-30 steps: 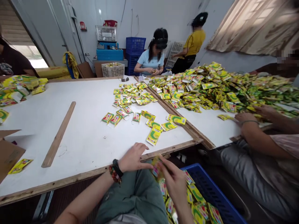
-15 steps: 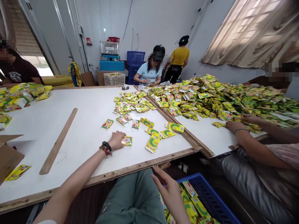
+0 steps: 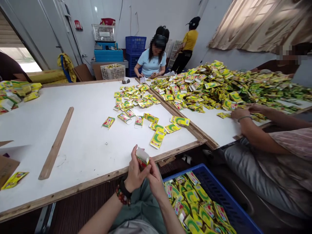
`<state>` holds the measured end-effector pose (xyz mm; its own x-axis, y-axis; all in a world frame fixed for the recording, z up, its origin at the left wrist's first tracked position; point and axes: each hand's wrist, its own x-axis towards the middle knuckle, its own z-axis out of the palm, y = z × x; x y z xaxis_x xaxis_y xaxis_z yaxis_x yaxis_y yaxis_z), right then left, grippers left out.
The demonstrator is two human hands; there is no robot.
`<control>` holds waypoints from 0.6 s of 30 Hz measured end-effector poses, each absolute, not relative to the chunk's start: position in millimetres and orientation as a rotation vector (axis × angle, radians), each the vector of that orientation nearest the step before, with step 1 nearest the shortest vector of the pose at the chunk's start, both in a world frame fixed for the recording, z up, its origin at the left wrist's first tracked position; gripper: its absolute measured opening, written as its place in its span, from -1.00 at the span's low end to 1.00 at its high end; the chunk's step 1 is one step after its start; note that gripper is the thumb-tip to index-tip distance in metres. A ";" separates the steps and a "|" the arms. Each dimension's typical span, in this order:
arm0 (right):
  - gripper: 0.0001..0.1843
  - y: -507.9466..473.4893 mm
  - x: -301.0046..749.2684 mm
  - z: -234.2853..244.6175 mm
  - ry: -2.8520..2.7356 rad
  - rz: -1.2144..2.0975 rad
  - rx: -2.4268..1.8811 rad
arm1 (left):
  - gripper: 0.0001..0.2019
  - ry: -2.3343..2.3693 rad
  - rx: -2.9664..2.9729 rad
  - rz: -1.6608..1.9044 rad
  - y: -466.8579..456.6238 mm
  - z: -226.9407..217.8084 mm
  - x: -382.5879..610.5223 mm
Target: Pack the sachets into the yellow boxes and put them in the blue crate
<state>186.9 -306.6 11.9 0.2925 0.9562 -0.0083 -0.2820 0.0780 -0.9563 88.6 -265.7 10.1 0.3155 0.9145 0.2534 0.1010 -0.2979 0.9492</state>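
My left hand (image 3: 135,172) and my right hand (image 3: 154,175) meet over my lap at the near edge of the white table (image 3: 80,143). Both are closed on one yellow and red sachet (image 3: 142,158), held upright between them. A beaded bracelet and a black band sit on my left wrist. Loose yellow-green sachets (image 3: 158,138) lie on the table just beyond my hands. To the right of my knee a blue crate (image 3: 225,203) holds several sachets.
A wooden slat (image 3: 56,144) lies on the table's left part. A large heap of sachets (image 3: 219,86) covers the adjoining table, where a person's hands (image 3: 240,113) sort at the right. Another person sits at the far end. A cardboard box (image 3: 7,162) is at the left edge.
My left hand picked a sachet off the table and drew it back to my lap. My right hand rose from beside the crate and joined it on the sachet.
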 end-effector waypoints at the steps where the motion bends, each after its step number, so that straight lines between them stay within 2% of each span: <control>1: -0.57 -308.3 187.3 9.5 -0.756 1.117 -1.078 | -0.25 1.014 1.660 1.122 -266.3 8.5 93.2; 6: -0.68 -300.0 190.3 19.5 -0.507 1.259 -0.962 | -0.25 1.184 1.934 1.342 -262.1 -15.6 103.3; 9: -0.76 -288.2 186.3 30.3 -0.372 1.237 -1.025 | -0.35 1.066 2.131 1.441 -258.4 -30.8 102.3; 12: -0.72 -286.3 185.9 35.0 -0.460 1.182 -1.068 | -0.40 0.933 2.165 1.448 -256.1 -29.0 100.6; 15: -0.69 -293.4 191.3 35.4 -0.868 1.050 -1.172 | -0.33 0.954 2.052 1.292 -255.8 -14.8 99.7; 18: -0.69 -296.8 197.1 33.9 -1.083 0.853 -1.329 | -0.45 1.018 2.027 1.018 -256.2 -3.9 99.8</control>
